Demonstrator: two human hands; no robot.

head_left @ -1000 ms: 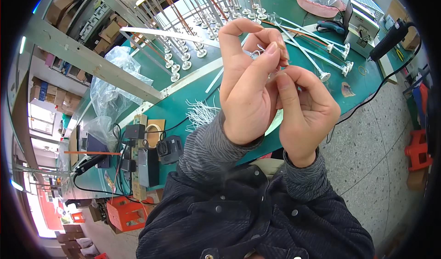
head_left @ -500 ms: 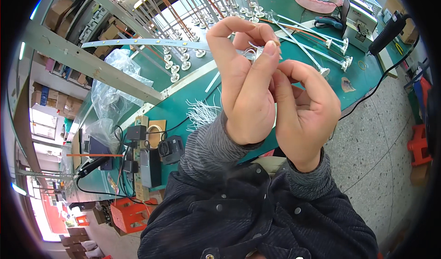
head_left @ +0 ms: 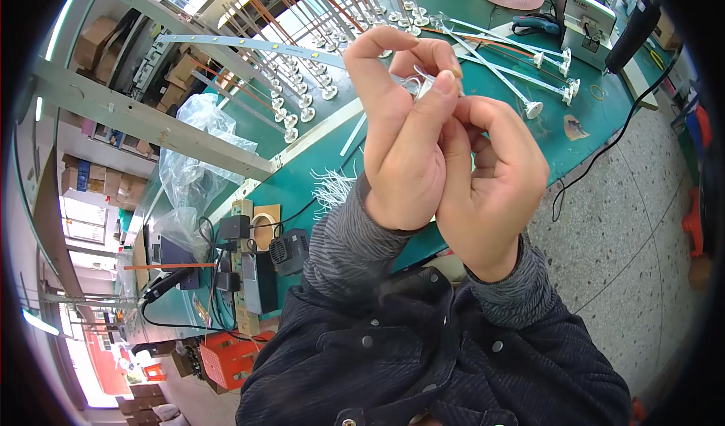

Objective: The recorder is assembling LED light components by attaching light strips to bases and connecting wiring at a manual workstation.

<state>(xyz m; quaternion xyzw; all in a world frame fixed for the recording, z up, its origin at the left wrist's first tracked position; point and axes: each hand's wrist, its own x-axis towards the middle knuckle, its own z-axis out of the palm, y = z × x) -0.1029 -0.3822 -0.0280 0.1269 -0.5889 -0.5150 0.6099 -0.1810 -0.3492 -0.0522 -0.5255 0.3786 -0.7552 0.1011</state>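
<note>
A workshop with a speckled stone floor (head_left: 642, 222) on the right and a long green surface (head_left: 332, 169) running from near left to far right. At the far left, a grey metal shelf frame (head_left: 143, 120) holds brown cardboard boxes (head_left: 98, 41).

Head view: both hands are raised close to the camera, above the surface. The left hand (head_left: 400, 139) is curled, thumb and forefinger pinched together at the top. The right hand (head_left: 491, 177) presses against it from the right, fingers folded in toward the same spot. Between the fingertips of both hands sits a small clear part (head_left: 419, 84), glossy and thin; its exact shape is too small to tell. Both hands are closed on it. The sleeves are grey ribbed knit under a dark jacket with snap buttons.

On the surface, far beyond the hands, lie rows of thin rods (head_left: 302, 86) with round white discs at their ends, some with copper-coloured shafts. A few white rods (head_left: 513, 71) lie to the right, well apart from the rows. A bundle of short white wires (head_left: 332, 188) lies just left of the left wrist. A crumpled clear plastic bag (head_left: 196, 169) sits at the left. Nearer, black power boxes (head_left: 257, 260) with black cables stand by a roll of tan tape (head_left: 264, 226). A grey box-shaped machine (head_left: 589, 14) stands far right, and a black cable (head_left: 596, 162) hangs off the edge.
</note>
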